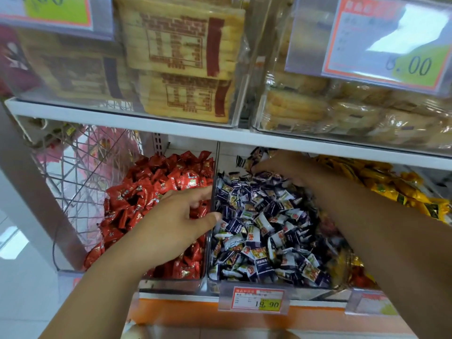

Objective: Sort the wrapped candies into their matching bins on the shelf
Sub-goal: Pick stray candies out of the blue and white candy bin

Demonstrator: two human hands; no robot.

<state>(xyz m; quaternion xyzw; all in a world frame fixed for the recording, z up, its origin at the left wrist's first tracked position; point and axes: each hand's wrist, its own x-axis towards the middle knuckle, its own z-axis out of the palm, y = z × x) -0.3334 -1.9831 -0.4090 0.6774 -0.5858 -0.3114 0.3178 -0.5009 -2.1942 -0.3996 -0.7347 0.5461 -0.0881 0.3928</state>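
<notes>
purple candies [256, 216] bin tag [256, 300] 19.90; upper tag [391, 57] 6.00

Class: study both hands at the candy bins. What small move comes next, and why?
Probably the right hand should close its fingers on a candy at the back of the blue bin and lift it out: it is buried deep there, while the left hand rests at the divider beside the red bin. Its target is hidden.
</notes>
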